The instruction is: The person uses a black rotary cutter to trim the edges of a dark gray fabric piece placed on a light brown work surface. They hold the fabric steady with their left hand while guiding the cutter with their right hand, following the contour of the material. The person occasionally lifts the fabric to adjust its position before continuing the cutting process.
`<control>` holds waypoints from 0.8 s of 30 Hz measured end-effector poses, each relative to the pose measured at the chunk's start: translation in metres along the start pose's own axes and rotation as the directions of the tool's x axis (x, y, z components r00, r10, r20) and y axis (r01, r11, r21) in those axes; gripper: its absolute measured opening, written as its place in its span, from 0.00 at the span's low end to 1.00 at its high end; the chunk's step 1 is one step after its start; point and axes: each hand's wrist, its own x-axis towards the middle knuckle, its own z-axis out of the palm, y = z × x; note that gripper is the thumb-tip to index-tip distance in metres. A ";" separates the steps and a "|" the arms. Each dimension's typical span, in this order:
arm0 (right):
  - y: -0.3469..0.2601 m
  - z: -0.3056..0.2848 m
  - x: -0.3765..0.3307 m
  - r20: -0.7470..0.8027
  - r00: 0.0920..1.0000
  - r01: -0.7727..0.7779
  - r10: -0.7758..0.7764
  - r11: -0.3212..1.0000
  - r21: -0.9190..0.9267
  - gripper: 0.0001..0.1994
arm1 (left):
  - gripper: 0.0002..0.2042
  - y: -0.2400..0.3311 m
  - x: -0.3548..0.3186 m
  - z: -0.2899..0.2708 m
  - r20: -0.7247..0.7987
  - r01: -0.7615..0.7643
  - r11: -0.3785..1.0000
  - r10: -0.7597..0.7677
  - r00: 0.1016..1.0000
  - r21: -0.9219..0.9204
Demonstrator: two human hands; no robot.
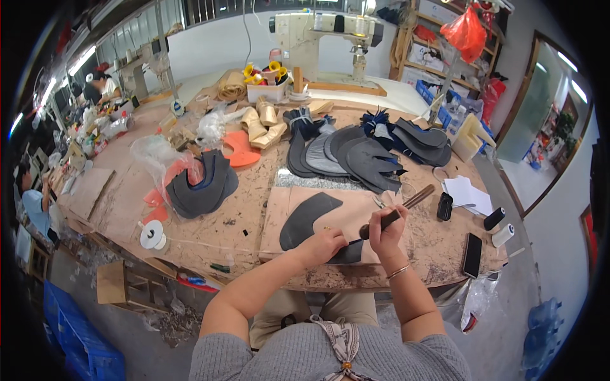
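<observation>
My left hand (325, 244) presses down on a dark grey shoe-upper piece (306, 218) that lies on a tan board (279, 209) at the table's near edge. My right hand (385, 230) is closed around a wooden-handled tool (399, 211), whose handle slants up to the right. The tool's lower end meets the grey piece next to my left fingers. What the tip is doing there is hidden by my hands.
Behind the board lie stacks of dark grey cut pieces (356, 155), a second pile (202, 184) with orange pieces (241, 149), and a sewing machine (327, 35). At the right sit a phone (472, 254), thread spools (494, 218) and white paper (467, 192). Other people work at far left.
</observation>
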 end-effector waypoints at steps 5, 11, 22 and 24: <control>-0.007 -0.006 -0.003 0.194 0.981 0.030 -0.027 0.999 -0.011 0.09 | 0.05 -0.002 -0.005 -0.010 -0.008 -0.055 0.998 0.056 0.998 0.025; -0.026 0.012 -0.004 0.162 0.978 0.136 -0.129 0.990 -0.032 0.08 | 0.05 -0.005 -0.010 -0.012 0.046 -0.024 0.989 0.017 0.999 0.148; -0.015 0.007 -0.002 0.205 0.977 0.060 -0.057 0.998 -0.008 0.08 | 0.04 -0.003 -0.018 -0.017 0.020 -0.030 0.944 0.024 0.999 0.329; -0.014 -0.003 0.015 0.261 0.956 0.172 -0.136 0.978 -0.121 0.07 | 0.04 -0.003 -0.020 -0.019 0.022 -0.033 0.947 0.027 0.999 0.319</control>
